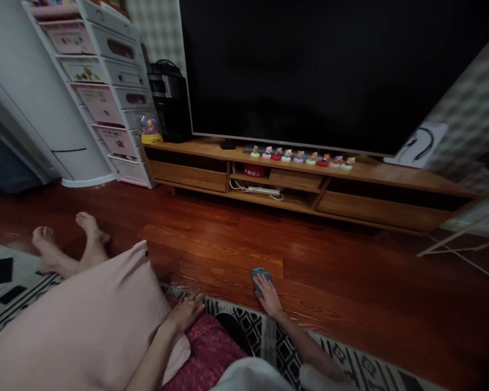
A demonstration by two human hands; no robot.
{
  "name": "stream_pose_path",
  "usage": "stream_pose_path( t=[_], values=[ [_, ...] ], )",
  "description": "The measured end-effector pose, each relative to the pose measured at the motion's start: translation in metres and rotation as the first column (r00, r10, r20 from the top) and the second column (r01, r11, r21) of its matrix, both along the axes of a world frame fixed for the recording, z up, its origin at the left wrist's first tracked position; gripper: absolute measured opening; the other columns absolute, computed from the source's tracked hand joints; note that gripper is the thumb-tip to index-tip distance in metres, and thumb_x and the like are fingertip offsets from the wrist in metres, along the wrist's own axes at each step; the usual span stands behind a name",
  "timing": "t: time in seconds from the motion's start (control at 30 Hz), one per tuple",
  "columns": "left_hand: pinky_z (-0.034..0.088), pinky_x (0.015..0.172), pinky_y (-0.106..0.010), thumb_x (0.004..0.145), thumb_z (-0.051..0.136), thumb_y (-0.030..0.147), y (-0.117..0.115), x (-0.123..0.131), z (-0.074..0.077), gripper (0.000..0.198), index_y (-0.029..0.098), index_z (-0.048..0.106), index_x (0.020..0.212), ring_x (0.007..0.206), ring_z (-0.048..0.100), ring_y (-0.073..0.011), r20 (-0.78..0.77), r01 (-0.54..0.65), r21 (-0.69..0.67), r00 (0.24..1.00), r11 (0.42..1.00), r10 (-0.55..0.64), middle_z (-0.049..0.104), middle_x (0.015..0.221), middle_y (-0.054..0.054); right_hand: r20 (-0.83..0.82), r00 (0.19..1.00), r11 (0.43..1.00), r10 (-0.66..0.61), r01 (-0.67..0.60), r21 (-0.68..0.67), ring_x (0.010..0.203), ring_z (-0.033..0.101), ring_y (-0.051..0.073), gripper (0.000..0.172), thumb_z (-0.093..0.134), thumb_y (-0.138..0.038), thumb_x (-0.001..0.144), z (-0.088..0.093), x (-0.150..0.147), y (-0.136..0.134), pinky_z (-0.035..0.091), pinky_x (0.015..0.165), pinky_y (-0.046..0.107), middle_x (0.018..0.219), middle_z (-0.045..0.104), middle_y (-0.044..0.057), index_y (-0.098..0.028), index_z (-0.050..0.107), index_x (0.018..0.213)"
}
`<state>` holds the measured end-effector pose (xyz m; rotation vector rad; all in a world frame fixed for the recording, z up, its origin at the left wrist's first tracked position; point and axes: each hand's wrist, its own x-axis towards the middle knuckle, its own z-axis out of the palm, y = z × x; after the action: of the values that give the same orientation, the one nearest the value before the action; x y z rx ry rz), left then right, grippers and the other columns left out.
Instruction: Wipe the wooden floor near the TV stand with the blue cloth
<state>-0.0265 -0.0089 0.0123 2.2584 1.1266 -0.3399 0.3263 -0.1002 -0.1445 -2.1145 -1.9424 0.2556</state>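
Note:
My right hand lies palm down on a folded blue-green cloth on the wooden floor, just past the rug's edge. Its fingers are stretched over the cloth, and part of the cloth shows beyond the fingertips and along the thumb side. My left hand rests over dark red patterned fabric on my lap, with its fingers spread and nothing in them. Beside that forearm lies a big pale pink pillow.
Two bare feet stick out past the pillow. A patterned rug borders the reddish floor. Ahead stands a low wooden TV cabinet with small figurines and a large dark television. A drawer tower is at left.

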Motion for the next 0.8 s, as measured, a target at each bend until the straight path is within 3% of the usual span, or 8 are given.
stream_pose_path(
  t=[0.13,0.2,0.27,0.37,0.47,0.53,0.63,0.8],
  values=[
    [0.03,0.114,-0.04,0.098,0.03,0.042,0.001,0.0,0.001,0.053,0.024,0.042,0.146,0.142,0.035,-0.0255,-0.018,0.01,0.002,1.0,1.0,-0.01,0.027,0.16,-0.007,0.037,0.908,0.909,-0.417,0.417,-0.003,0.148,0.016,0.024,0.057,0.026,-0.034,0.097,0.004,0.017,0.034,0.02,0.116,0.049,0.16,0.025,0.006,-0.025,0.027,0.153],
    [0.029,0.114,-0.04,0.098,0.03,0.043,0.002,0.0,0.0,0.053,0.024,0.04,0.147,0.142,0.033,-0.0247,-0.024,0.014,0.002,1.0,1.0,-0.014,0.026,0.16,-0.007,0.032,0.869,0.869,-0.494,0.495,-0.007,0.148,0.014,0.026,0.058,0.024,-0.033,0.097,0.006,0.001,0.053,0.017,0.116,0.053,0.16,0.023,0.008,-0.022,0.025,0.154],
    [0.027,0.115,-0.039,0.098,0.03,0.043,0.003,0.0,-0.001,0.053,0.026,0.039,0.147,0.143,0.031,-0.0232,-0.025,0.018,0.001,1.0,1.0,-0.018,0.026,0.16,-0.006,0.028,0.902,0.902,-0.43,0.431,-0.019,0.148,0.013,0.026,0.059,0.026,-0.033,0.097,0.006,-0.027,0.062,0.015,0.116,0.053,0.161,0.021,0.008,-0.021,0.024,0.154],
    [0.025,0.116,-0.041,0.098,0.029,0.043,0.002,-0.001,-0.001,0.053,0.025,0.038,0.148,0.145,0.028,-0.0224,-0.025,0.011,-0.004,1.0,1.0,-0.011,0.026,0.16,-0.007,0.005,0.991,0.99,-0.137,0.137,-0.033,0.149,0.012,0.023,0.058,0.033,-0.032,0.096,0.004,-0.071,0.053,0.015,0.118,0.046,0.161,0.021,0.004,-0.024,0.027,0.153],
    [0.027,0.115,-0.044,0.098,0.029,0.044,0.001,-0.001,-0.002,0.054,0.024,0.038,0.148,0.144,0.03,-0.0241,-0.03,-0.006,-0.013,1.0,1.0,0.005,0.025,0.16,-0.009,-0.044,0.986,0.987,0.162,-0.163,-0.013,0.148,0.013,0.02,0.061,0.042,-0.033,0.094,-0.001,-0.099,0.03,0.015,0.119,0.043,0.161,0.021,0.0,-0.031,0.027,0.153],
    [0.027,0.115,-0.045,0.098,0.03,0.045,0.001,-0.001,-0.002,0.054,0.025,0.038,0.148,0.144,0.03,-0.0246,-0.031,-0.009,-0.011,0.999,1.0,0.008,0.025,0.16,-0.008,-0.064,0.963,0.965,0.262,-0.262,0.004,0.148,0.014,0.02,0.063,0.045,-0.031,0.092,-0.001,-0.103,0.024,0.016,0.119,0.042,0.161,0.022,-0.001,-0.033,0.026,0.153],
    [0.026,0.116,-0.043,0.098,0.03,0.043,0.0,0.0,0.001,0.054,0.024,0.039,0.147,0.145,0.028,-0.0242,-0.033,0.002,-0.01,0.999,1.0,-0.002,0.024,0.16,-0.008,-0.054,0.969,0.97,0.242,-0.241,0.014,0.148,0.017,0.019,0.066,0.046,-0.025,0.09,0.007,-0.094,0.042,0.017,0.118,0.042,0.16,0.025,0.0,-0.032,0.027,0.152],
    [0.028,0.115,-0.044,0.098,0.03,0.042,-0.002,0.002,0.007,0.054,0.022,0.04,0.147,0.144,0.03,-0.0257,-0.03,-0.015,-0.02,0.999,1.0,0.015,0.024,0.16,-0.009,-0.016,0.993,0.99,-0.116,0.114,-0.079,0.147,0.018,0.018,0.058,0.038,-0.023,0.094,0.039,-0.069,0.115,0.018,0.118,0.041,0.16,0.024,0.003,-0.025,0.031,0.152]
  ],
)
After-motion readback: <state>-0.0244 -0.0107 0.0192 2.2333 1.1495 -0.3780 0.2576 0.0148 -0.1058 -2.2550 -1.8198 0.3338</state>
